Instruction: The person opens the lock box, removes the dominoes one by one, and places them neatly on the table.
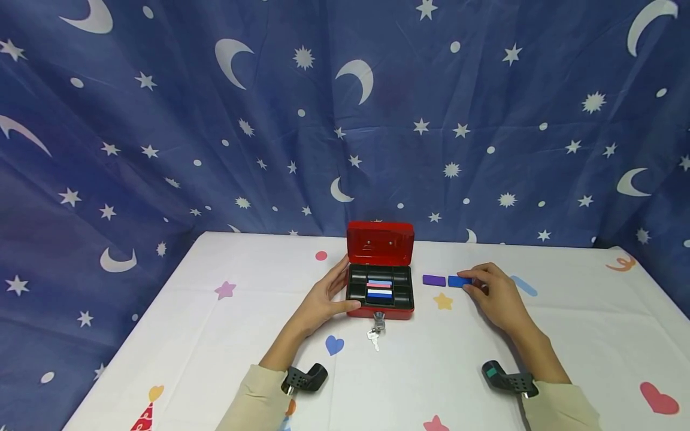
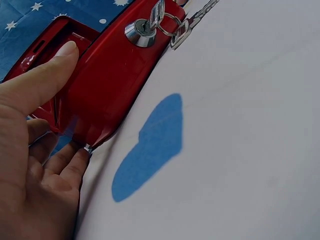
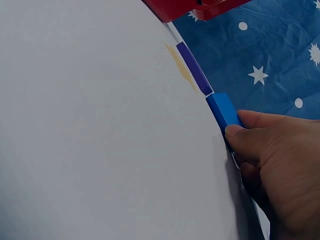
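A red cash box [image 1: 398,313] stands with its lid raised, its black compartment tray [image 1: 401,281] showing inside. Several thin coloured blocks [image 1: 380,293] lie in the tray's middle, light blue, pink, white and blue among them. My left hand [image 1: 318,304] holds the box at its left side, thumb over the front left corner and fingers along the side wall. My right hand [image 1: 495,297] pinches a blue rectangular block [image 1: 457,281] by its right end between thumb and index finger. Left of that block, a purple block [image 1: 433,280] lies on the table.
Keys [image 1: 374,339] on a ring hang from the lock [image 1: 380,317] at the box front. A white tablecloth [image 1: 420,371] with printed hearts and stars covers the table. Behind its far edge hangs a dark blue curtain [image 1: 302,143] with moons and stars.
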Available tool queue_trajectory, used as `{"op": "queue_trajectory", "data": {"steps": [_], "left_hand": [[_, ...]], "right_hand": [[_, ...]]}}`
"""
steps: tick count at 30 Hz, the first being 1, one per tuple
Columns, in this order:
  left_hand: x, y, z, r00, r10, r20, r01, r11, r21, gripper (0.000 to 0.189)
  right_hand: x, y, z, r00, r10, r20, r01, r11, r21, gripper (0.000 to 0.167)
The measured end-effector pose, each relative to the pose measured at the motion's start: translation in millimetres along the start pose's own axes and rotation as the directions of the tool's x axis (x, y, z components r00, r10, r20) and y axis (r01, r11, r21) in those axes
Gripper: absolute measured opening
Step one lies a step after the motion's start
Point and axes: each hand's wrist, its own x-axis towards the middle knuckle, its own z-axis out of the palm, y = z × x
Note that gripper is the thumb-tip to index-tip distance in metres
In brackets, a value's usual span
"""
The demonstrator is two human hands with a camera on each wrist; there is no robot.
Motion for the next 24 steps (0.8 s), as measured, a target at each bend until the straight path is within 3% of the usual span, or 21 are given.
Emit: {"op": "queue_trajectory", "data": {"steps": [24], "left_hand": [[0.6, -1.3, 0.3, 1.0, -0.004, -0.005, 0.004, 1.0, -0.006, 0.089]], "right_hand": [[-0.1, -4.7, -2.7, 0.996, 0.056, 0.072, -0.055, 0.998, -0.006, 0.026]]}}
